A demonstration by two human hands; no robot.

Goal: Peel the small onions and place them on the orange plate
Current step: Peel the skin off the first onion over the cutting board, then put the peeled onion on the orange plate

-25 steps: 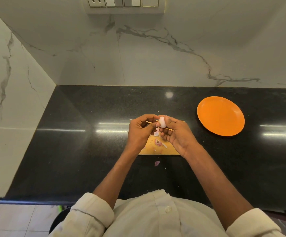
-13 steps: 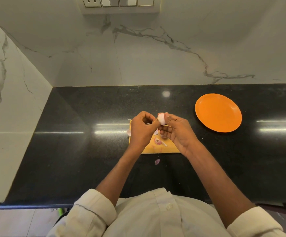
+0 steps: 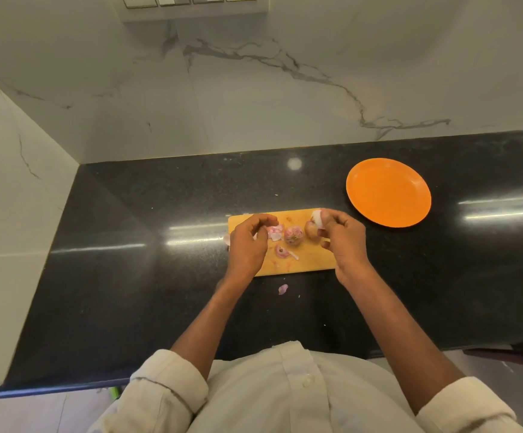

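Hands have separated since half a second ago, when both met over one onion at the middle of the cutting board (image 3: 304,264). Right hand (image 3: 343,237) now sits toward 3 o'clock on the board and pinches the peeled onion (image 3: 317,219), pale and whitish, between thumb and fingertips; it is held above the board's far right corner, on the side nearest the orange plate (image 3: 388,192). Left hand (image 3: 247,242) has drawn back to 9 o'clock, fingers loosely curled; cannot tell whether a scrap of skin is between them. With the hands apart, two more onions show on the board: a pink unpeeled onion (image 3: 293,235) at centre and a brownish onion (image 3: 310,230) touching or just beside the right hand's fingers. Loose peel scraps (image 3: 282,252) lie at 6 o'clock from the pink one, and one peel flake (image 3: 283,289) is off the board on the black desk (image 3: 160,245). Plate, at 2 o'clock from the board, carries nothing yet. Judgement: peeling of this onion looks finished and the transfer to the plate is the step in hand; two onions left to do.
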